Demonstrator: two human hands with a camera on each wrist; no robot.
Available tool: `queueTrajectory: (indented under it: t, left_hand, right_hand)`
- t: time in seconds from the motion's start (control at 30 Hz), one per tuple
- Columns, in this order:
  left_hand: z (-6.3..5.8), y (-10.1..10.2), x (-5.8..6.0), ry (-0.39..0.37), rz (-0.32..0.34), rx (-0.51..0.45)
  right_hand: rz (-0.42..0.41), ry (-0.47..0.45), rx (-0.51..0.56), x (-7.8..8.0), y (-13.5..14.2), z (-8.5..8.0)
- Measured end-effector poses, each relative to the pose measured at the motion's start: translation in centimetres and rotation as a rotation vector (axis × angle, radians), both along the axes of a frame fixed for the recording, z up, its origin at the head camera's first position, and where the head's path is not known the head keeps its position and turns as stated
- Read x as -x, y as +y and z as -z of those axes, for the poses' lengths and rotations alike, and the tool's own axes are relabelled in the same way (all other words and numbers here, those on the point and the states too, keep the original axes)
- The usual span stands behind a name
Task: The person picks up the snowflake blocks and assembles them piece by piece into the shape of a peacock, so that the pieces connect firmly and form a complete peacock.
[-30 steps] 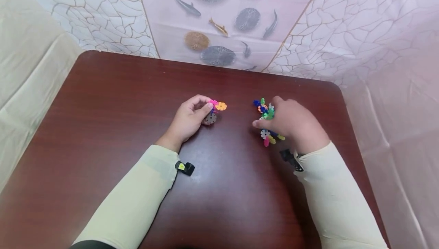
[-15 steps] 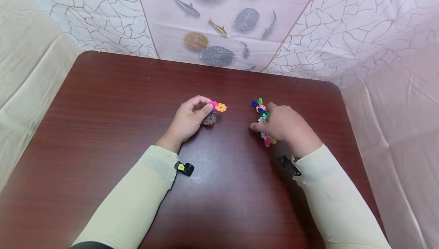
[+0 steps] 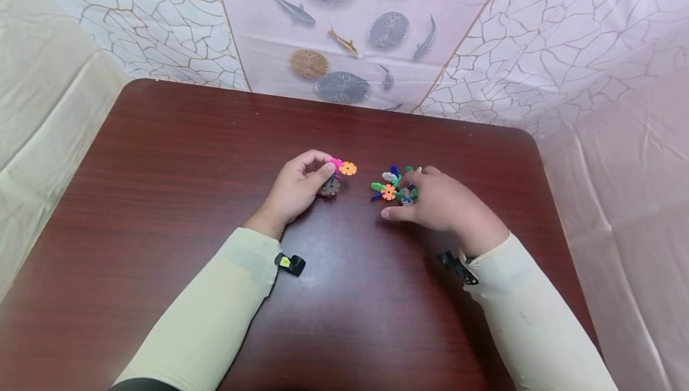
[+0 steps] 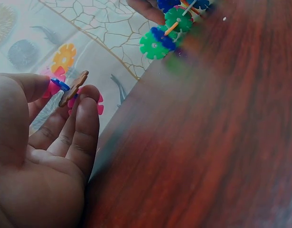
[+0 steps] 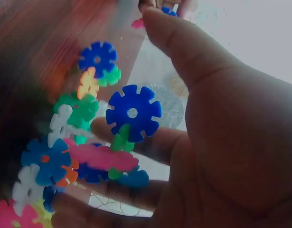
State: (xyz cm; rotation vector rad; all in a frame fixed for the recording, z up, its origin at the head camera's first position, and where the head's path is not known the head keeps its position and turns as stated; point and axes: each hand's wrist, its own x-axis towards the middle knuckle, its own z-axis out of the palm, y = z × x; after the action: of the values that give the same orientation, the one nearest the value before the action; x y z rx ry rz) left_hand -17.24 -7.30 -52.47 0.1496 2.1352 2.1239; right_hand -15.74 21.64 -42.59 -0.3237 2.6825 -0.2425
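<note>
My left hand (image 3: 293, 191) pinches a small cluster of joined notched plastic flower discs (image 3: 348, 168), in pink, orange, blue and grey, between thumb and fingers. In the left wrist view its orange disc (image 4: 64, 57) points upward. To the right, my right hand (image 3: 449, 205) has its fingers curled about a longer chain of interlocking flower discs (image 3: 389, 192), the thumb standing apart from it. The right wrist view shows blue, green, white, pink and orange discs in this chain, with a large blue disc (image 5: 133, 113) before the fingers. Part of the chain is hidden by the hand.
Both hands are over a dark red-brown table (image 3: 344, 307). A patterned cloth (image 3: 344, 32) hangs behind its far edge, and pale cloth (image 3: 619, 199) borders the right side. A black band (image 3: 290, 264) sits at the left wrist.
The right hand has turned the chain from lying front to back to pointing left, its orange disc now nearer the left hand. The left hand and its cluster stay almost still.
</note>
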Motion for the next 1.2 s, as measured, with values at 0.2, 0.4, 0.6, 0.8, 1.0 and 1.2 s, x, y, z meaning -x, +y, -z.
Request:
queueTrajectory:
  t: [0.2, 0.4, 0.6, 0.8, 1.0, 1.2]
  left_hand:
    - [0.0, 0.0, 0.0, -0.007, 0.002, -0.015]
    - [0.0, -0.1, 0.0, -0.004, -0.005, 0.032]
    - [0.0, -0.2, 0.0, 0.0, -0.011, 0.066]
    - [0.0, -0.2, 0.0, -0.011, -0.005, 0.074]
    - [0.0, -0.3, 0.0, -0.024, -0.012, 0.078]
    - [-0.1, -0.3, 0.0, -0.03, -0.004, 0.063]
  right_hand:
    - [-0.087, 0.026, 0.059, -0.1, -0.2, 0.3]
    - [-0.225, 0.061, 0.154, -0.1, -0.3, 1.0]
    - [-0.369, 0.124, 0.223, 0.1, -0.6, 1.2]
    - [-0.181, 0.229, 0.148, -0.2, -0.7, -0.2]
    - [-0.047, 0.161, -0.014, -0.7, -1.9, -0.4]
    - [-0.029, 0.13, 0.001, -0.6, -2.2, 1.2]
